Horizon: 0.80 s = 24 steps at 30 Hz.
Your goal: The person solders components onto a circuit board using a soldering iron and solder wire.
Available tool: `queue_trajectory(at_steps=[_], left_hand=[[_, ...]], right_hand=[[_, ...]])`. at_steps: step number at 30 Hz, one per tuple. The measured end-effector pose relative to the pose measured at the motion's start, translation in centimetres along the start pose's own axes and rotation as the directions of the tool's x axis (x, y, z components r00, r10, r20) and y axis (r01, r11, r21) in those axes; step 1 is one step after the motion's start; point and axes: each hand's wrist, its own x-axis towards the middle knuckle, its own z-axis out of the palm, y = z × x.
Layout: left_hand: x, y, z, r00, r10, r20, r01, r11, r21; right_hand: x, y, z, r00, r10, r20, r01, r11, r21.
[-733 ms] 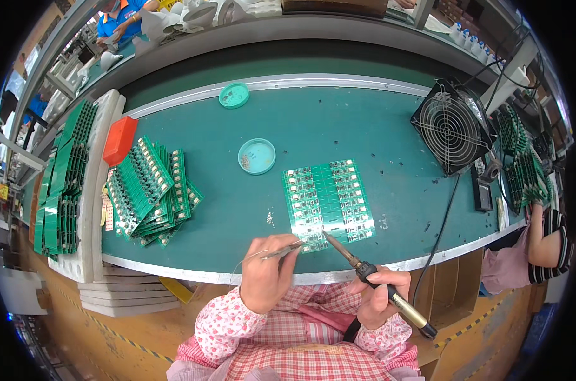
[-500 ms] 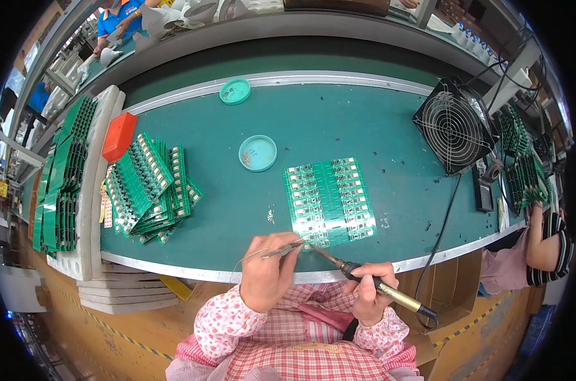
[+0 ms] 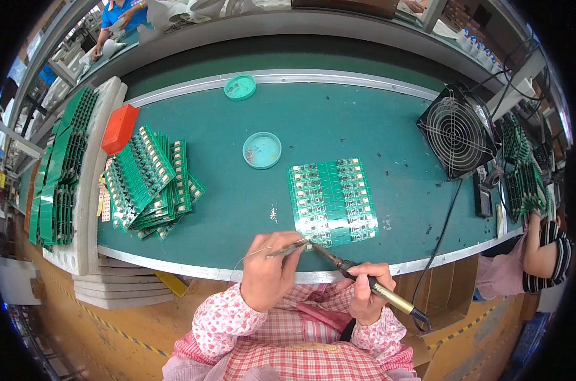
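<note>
A green circuit board panel (image 3: 334,200) with rows of small components lies flat near the front edge of the workbench. My left hand (image 3: 269,270) is closed on metal tweezers (image 3: 284,249), whose points reach the panel's near left corner. A thin wire, probably solder, curves out beside that hand. In my right hand (image 3: 369,295) is a soldering iron (image 3: 380,289), tilted, its tip meeting the tweezers' points at the same corner. What lies between the tips is too small to make out.
Left stands a pile of circuit boards (image 3: 149,184), beside a red box (image 3: 119,129) and boards upright on white foam (image 3: 104,159). Two round teal dishes (image 3: 262,151) sit beyond the panel. A black fan (image 3: 456,132) stands right; the iron's cable crosses there. Co-workers (image 3: 523,260) are nearby.
The view has shifted slightly. Both hands keep their grip, with the tweezers and iron tip at the same corner of the panel.
</note>
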Motion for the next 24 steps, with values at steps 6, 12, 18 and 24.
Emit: queue_trajectory(at_steps=[6, 12, 18, 24], left_hand=[[0.0, -0.2, 0.0, 0.999, 0.032, -0.004, -0.032, 0.999, -0.02], [0.0, -0.3, 0.0, 0.999, 0.043, -0.001, -0.043, 0.999, 0.003], [0.2, -0.1, -0.1, 0.999, 0.045, -0.004, -0.045, 0.999, -0.013], [0.0, -0.2, -0.1, 0.999, 0.034, 0.012, -0.034, 0.999, -0.025]], right_hand=[[0.0, 0.0, 0.1, 1.0, -0.009, -0.007, 0.009, 1.0, -0.006], [0.6, 0.1, -0.3, 0.987, -0.137, 0.089, 0.142, 0.989, -0.052], [1.2, -0.5, -0.6, 0.967, -0.199, 0.159, 0.217, 0.97, -0.108], [1.9, -0.7, -0.8, 0.921, -0.302, 0.246, 0.337, 0.935, -0.115]])
